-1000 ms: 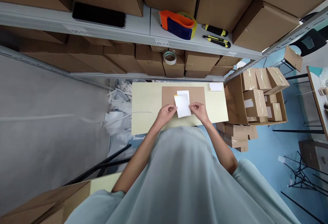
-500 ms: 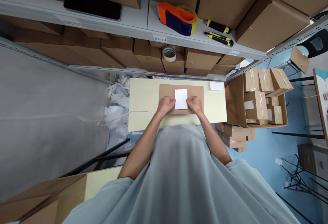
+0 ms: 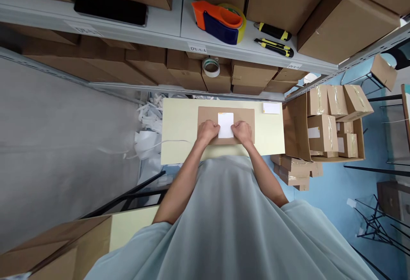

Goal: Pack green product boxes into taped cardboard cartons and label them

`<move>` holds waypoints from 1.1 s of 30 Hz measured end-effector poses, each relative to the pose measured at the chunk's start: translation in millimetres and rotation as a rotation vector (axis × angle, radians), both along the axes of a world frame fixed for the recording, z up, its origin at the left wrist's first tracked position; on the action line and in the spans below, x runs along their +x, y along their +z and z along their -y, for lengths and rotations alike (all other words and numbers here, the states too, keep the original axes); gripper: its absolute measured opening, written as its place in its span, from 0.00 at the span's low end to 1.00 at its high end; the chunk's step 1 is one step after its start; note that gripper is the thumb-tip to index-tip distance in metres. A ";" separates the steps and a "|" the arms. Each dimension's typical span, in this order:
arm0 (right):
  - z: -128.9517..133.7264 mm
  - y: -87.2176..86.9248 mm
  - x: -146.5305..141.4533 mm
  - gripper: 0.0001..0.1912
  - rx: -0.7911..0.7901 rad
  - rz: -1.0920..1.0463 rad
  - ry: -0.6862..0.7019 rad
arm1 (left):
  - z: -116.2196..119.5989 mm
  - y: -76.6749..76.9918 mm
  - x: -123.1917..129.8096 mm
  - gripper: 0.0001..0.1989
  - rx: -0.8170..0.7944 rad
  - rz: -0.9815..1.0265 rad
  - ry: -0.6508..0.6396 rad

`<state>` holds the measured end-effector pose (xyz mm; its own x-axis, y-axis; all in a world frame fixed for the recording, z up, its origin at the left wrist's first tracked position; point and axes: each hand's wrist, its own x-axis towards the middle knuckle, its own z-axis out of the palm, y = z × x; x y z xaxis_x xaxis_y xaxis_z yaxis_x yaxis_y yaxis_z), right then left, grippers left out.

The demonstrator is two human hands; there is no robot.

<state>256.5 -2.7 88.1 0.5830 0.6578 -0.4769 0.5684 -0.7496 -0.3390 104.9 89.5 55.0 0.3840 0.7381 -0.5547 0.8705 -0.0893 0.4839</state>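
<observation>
A white card (image 3: 226, 125) with a small orange mark at its top edge lies upright over a flat brown cardboard piece (image 3: 243, 112) on the pale yellow table (image 3: 179, 120). My left hand (image 3: 208, 131) is closed at the card's left edge, fingers curled and pinching it. On the opposite edge, my right hand (image 3: 242, 132) pinches the card in the same way. Both hands rest over the cardboard. A second white card (image 3: 270, 108) lies at the table's back right corner.
Above the table, a shelf (image 3: 166, 28) holds a black phone (image 3: 110, 7), an orange tape dispenser (image 3: 218, 20) and two cutters (image 3: 273, 39). A tape roll (image 3: 211, 67) hangs lower. Right of the table stands a large carton (image 3: 296, 128) of small boxes.
The view has shifted slightly. Both hands stay at the card's edges, with the right hand's fingertips a little closer in over its edge.
</observation>
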 end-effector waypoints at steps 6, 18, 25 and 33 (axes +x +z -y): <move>-0.2 -6.6 1.1 0.10 -0.005 0.008 0.025 | 0.5 -2.1 2.4 0.10 0.018 -0.018 -0.008; 1.7 -10.0 -0.3 0.14 -0.010 0.047 0.058 | 10.6 -2.0 2.3 0.13 0.081 -0.004 0.045; 4.9 -8.1 -0.4 0.15 -0.016 0.043 0.060 | 16.6 -0.3 1.7 0.16 0.111 -0.003 0.047; 4.6 -9.0 0.3 0.15 -0.028 0.059 0.069 | 15.0 2.4 2.1 0.16 0.094 -0.021 0.031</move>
